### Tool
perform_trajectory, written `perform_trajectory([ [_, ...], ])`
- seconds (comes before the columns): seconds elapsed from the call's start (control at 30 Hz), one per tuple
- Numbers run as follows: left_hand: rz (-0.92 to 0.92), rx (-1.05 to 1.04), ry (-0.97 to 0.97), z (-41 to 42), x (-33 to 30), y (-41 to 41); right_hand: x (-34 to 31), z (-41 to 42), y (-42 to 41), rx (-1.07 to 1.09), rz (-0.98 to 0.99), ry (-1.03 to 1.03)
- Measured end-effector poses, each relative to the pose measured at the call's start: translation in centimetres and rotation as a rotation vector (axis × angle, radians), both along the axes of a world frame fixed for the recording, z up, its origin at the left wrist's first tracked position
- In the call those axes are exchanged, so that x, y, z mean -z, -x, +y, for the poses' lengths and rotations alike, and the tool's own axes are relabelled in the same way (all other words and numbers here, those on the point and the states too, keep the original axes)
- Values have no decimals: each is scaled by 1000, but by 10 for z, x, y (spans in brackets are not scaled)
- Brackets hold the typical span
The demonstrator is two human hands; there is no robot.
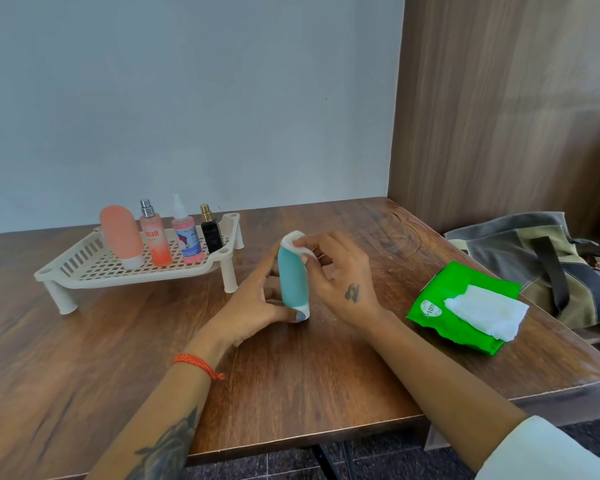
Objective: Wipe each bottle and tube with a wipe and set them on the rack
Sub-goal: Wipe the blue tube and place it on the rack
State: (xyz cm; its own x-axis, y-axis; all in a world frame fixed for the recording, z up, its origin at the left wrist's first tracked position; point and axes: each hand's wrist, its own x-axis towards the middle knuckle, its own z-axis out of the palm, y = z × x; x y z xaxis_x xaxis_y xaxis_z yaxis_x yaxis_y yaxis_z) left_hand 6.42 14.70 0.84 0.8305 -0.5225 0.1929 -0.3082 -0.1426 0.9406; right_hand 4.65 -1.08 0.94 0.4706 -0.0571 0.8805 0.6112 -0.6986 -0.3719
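**Teal tube, mid-wipe, centre of table**

Item: teal tube, white cap down, standing upright on the wooden table, in front of & right of the rack.

Grip, left hand: fingers curled round tube's lower body, thumb at the cap, steadying it.

Grip, right hand: fingertips pinch a small white wipe against tube's rounded top end.

Handling (my guess): looks light, soft-walled, squeezable; smooth skin prob. slick once damp. Best held low, near the stiffer cap, as the left hand has it; squeezing mid-body could dent it. Narrow base, so tips easily if let go carelessly.

Already on rack: peach tube, cap down; pink spray bottle; pink bottle w/ blue label; small black bottle. All upright, in a row.

Also on table: green wipes pack w/ a wipe sticking out, right side. Bag beyond table edge.
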Motion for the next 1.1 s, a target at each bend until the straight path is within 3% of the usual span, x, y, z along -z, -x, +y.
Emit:
perform_trajectory([
  [0.33,-1,6,-19,1,0,0,-2,-4,6,-121,235,-10],
  [0.6,-27,12,-32,2,-1,0,-5,-6,9,-108,578,184],
  [0.67,-15,16,-24,3,1,-1,-6,-5,9,-100,496,114],
  [0.8,-13,8,-72,2,-1,-1,-4,-3,5,14,76,-114],
  [0.97,-11,9,-88,3,0,-3,-2,-4,-2,-8,114,-37],
  [1.1,-24,5,-79,3,1,-4,-3,-6,2,-53,285,-85],
])
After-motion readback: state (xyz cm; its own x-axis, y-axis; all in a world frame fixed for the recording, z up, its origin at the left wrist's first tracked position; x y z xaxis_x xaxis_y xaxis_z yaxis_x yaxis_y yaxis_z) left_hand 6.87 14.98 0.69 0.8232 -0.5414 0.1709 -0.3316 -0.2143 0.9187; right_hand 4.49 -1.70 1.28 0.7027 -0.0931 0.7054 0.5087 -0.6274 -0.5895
